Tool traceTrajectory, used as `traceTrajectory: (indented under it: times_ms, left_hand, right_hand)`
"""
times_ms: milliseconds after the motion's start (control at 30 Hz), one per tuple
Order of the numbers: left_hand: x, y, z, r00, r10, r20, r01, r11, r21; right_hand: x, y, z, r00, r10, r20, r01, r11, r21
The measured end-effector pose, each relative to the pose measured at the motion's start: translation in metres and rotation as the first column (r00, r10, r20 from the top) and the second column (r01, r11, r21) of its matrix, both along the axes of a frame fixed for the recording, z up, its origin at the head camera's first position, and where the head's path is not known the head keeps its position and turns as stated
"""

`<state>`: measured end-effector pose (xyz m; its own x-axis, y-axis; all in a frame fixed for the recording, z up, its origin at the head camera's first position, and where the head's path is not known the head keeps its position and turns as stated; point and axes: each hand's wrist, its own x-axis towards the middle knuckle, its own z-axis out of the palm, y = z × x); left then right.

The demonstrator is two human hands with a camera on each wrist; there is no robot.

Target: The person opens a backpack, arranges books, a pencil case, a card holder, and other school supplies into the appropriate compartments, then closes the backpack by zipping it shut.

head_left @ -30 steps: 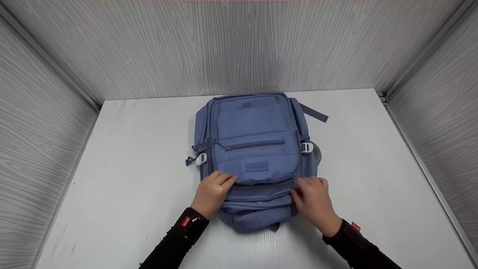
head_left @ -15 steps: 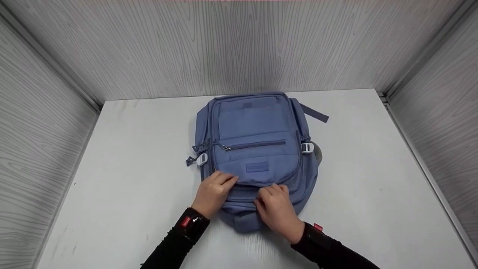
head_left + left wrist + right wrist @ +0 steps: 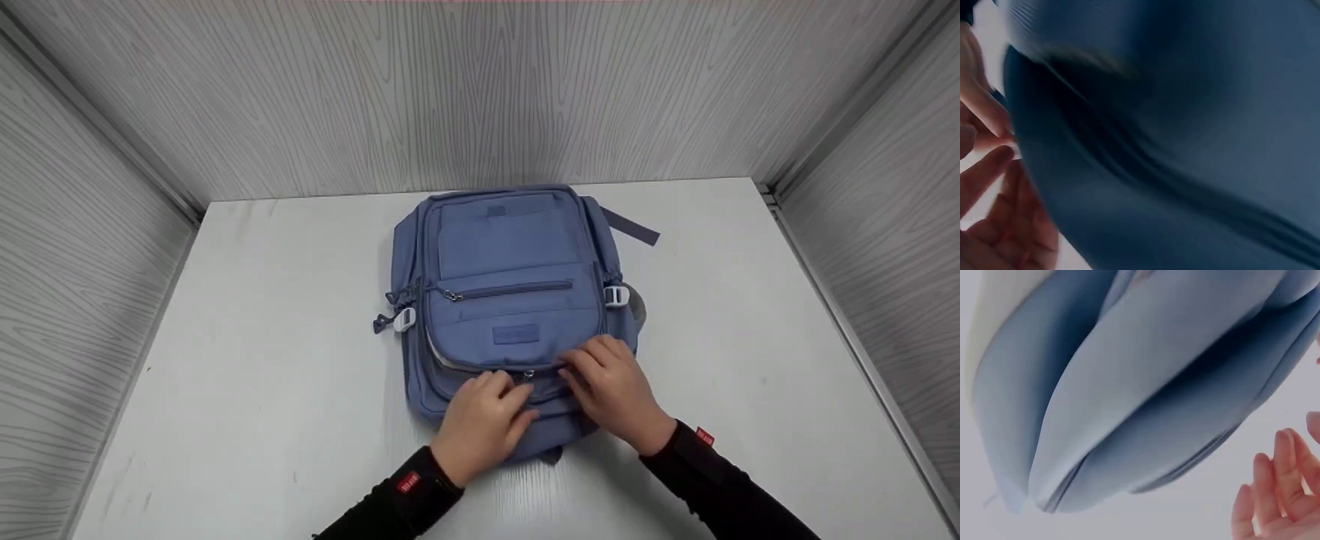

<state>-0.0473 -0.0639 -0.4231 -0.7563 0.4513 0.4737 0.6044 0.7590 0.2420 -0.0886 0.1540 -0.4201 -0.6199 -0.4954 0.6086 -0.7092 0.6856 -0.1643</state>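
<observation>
A blue backpack [image 3: 517, 240] lies front side up on a white table. Its rounded front pocket shows a pale strip along the lower left edge, where the seam gapes. A metal zipper pull [image 3: 529, 375] sits at the middle of that lower edge. My left hand [image 3: 480, 424] is over the bag's lower part, index fingertip right at the pull, thumb spread away from it. My right hand [image 3: 611, 386] reaches in from the right, fingertips at the pocket's lower right edge with thumb and index apart. In the right wrist view, blue fabric folds [image 3: 1145, 382] fill much of the picture beside straight fingers [image 3: 1275, 478].
A second zipper [image 3: 514, 289] crosses the bag's front above a label patch [image 3: 515, 334]. White buckles [image 3: 616, 296] sit at both sides. A dark strap end [image 3: 631, 227] sticks out at the upper right. Grey wood-grain walls [image 3: 480, 90] enclose the table [image 3: 262, 337].
My right hand slid from the pocket's right edge to the middle, then moved back right. My left hand left the left edge for the middle. The pocket's lower left seam now gapes.
</observation>
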Motion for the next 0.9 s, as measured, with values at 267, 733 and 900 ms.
traceTrajectory:
  times_ms: [267,733,900]
  left_hand:
    - [0.010,0.013,-0.008,0.992,0.062,0.107,-0.063,0.998,0.003]
    - [0.004,-0.041,-0.014,0.993,0.122,0.005,-0.119,0.963,0.240]
    - [0.001,-0.070,-0.013,0.972,0.223,0.068,-0.233,0.946,0.227]
  right_hand:
    - [-0.003,-0.009,-0.010,0.999,0.034,-0.042,-0.027,0.989,0.145]
    - [-0.010,-0.012,-0.019,0.999,-0.016,-0.049,0.021,0.995,0.101]
    - [-0.010,-0.012,-0.020,0.998,-0.016,-0.058,0.021,0.997,0.079]
